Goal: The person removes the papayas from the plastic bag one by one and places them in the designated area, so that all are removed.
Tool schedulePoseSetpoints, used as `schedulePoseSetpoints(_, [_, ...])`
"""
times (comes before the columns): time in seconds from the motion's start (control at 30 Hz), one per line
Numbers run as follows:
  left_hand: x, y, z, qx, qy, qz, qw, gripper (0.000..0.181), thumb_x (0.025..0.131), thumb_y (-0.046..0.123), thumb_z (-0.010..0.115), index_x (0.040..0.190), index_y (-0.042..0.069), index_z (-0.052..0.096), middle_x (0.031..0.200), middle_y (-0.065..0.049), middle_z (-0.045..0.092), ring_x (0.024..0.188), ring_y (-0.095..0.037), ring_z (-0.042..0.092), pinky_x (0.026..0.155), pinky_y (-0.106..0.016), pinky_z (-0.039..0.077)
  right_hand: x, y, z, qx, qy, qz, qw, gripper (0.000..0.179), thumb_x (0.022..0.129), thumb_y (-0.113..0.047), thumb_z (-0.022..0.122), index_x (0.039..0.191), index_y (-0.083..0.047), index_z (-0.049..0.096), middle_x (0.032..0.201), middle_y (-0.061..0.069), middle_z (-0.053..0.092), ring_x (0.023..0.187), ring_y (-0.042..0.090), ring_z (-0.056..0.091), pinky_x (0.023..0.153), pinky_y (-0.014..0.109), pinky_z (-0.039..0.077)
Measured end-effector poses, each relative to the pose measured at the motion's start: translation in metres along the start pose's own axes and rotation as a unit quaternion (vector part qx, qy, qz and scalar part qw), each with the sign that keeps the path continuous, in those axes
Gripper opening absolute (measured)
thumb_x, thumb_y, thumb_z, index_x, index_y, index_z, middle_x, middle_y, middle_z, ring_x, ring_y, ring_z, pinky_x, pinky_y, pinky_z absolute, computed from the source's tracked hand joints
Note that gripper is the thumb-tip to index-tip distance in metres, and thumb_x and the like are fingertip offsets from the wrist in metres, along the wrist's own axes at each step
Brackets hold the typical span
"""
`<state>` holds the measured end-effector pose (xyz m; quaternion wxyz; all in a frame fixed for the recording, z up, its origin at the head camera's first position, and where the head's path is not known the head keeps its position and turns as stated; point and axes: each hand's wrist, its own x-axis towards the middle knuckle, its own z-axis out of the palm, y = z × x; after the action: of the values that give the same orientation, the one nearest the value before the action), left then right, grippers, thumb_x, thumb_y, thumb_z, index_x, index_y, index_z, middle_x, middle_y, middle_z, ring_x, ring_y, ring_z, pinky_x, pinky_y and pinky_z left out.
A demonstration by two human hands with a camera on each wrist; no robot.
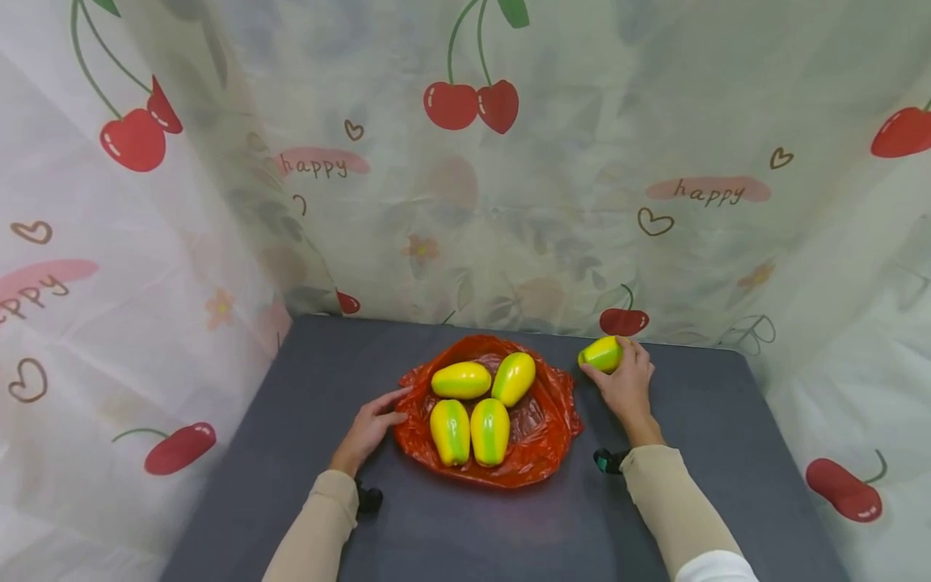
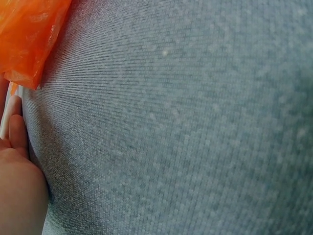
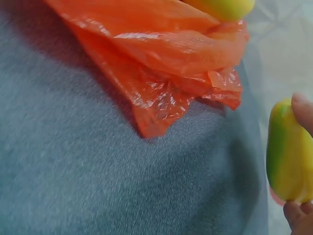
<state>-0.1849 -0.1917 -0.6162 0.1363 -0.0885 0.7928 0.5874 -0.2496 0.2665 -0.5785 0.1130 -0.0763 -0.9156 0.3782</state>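
A crinkled red plastic bag [image 1: 549,453] lies spread on the dark table, its mouth wide. Several glossy yellow papayas with green streaks, such as the front-left papaya [image 1: 450,432], sit in it. At the bag's left rim my left hand [image 1: 366,431] touches the plastic with fingers extended; the left wrist view shows only part of this hand [image 2: 19,181] below the orange-looking plastic [image 2: 29,44]. Right of the bag, near the table's far edge, my right hand [image 1: 627,386] grips another papaya [image 1: 602,354] between thumb and fingers. That same papaya [image 3: 288,152] appears at the right wrist view's edge.
The grey table [image 1: 465,533] ends at a pale curtain [image 1: 538,202] printed with cherries, which stands behind it and along both sides. A black wrist strap [image 1: 369,499] is on the left arm and another strap [image 1: 609,461] on the right.
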Motion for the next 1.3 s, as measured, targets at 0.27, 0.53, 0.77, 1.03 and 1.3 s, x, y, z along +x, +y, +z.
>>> schedulePoseSetpoints(0.27, [0.000, 0.000, -0.002, 0.004, 0.002, -0.002, 1.0000, 0.047, 0.094, 0.027, 0.066, 0.140, 0.038, 0.062, 0.161, -0.004, 0.045, 0.153, -0.033, 0.034, 0.126, -0.062, 0.020, 0.004, 0.003, 0.003, 0.005, -0.011, 0.046, 0.9989, 0.090, 0.088, -0.035, 0.080, 0.157, -0.006, 0.030, 0.159, 0.027, 0.023, 0.140, 0.047, 0.022, 0.113, 0.062, 0.027])
schedulePoseSetpoints(0.53, [0.002, -0.001, -0.003, 0.008, 0.002, 0.010, 0.9999, 0.048, 0.094, 0.028, 0.066, 0.140, 0.038, 0.062, 0.160, -0.003, 0.046, 0.153, -0.033, 0.035, 0.126, -0.062, 0.020, 0.004, 0.009, 0.007, -0.003, -0.025, 0.057, 0.9981, 0.091, 0.088, -0.036, 0.080, 0.156, -0.004, 0.028, 0.158, 0.030, 0.022, 0.137, 0.049, 0.024, 0.113, 0.063, 0.027])
schedulePoseSetpoints(0.77, [0.000, 0.000, 0.001, -0.003, 0.007, 0.000, 1.0000, 0.047, 0.095, 0.026, 0.067, 0.140, 0.036, 0.062, 0.160, -0.004, 0.047, 0.154, -0.032, 0.034, 0.127, -0.060, 0.021, 0.005, 0.013, 0.008, -0.016, -0.029, 0.047, 0.9983, 0.095, 0.087, -0.036, 0.081, 0.157, -0.003, 0.025, 0.157, 0.031, 0.021, 0.135, 0.050, 0.024, 0.111, 0.063, 0.027])
schedulePoseSetpoints(1.03, [-0.001, 0.001, 0.001, -0.003, 0.005, 0.001, 1.0000, 0.047, 0.095, 0.025, 0.066, 0.141, 0.036, 0.061, 0.160, -0.004, 0.046, 0.154, -0.032, 0.034, 0.126, -0.061, 0.022, 0.005, 0.012, 0.007, -0.018, -0.042, 0.054, 0.9975, 0.099, 0.086, -0.038, 0.081, 0.158, -0.004, 0.022, 0.159, 0.029, 0.016, 0.136, 0.050, 0.020, 0.111, 0.064, 0.029])
schedulePoseSetpoints(1.3, [-0.002, 0.000, 0.001, -0.009, 0.008, 0.001, 0.9999, 0.047, 0.095, 0.025, 0.066, 0.141, 0.036, 0.061, 0.161, -0.005, 0.045, 0.154, -0.033, 0.034, 0.126, -0.061, 0.021, 0.004, 0.006, 0.008, -0.015, -0.055, 0.056, 0.9968, 0.101, 0.087, -0.037, 0.080, 0.159, -0.004, 0.018, 0.159, 0.030, 0.013, 0.138, 0.050, 0.018, 0.114, 0.066, 0.026])
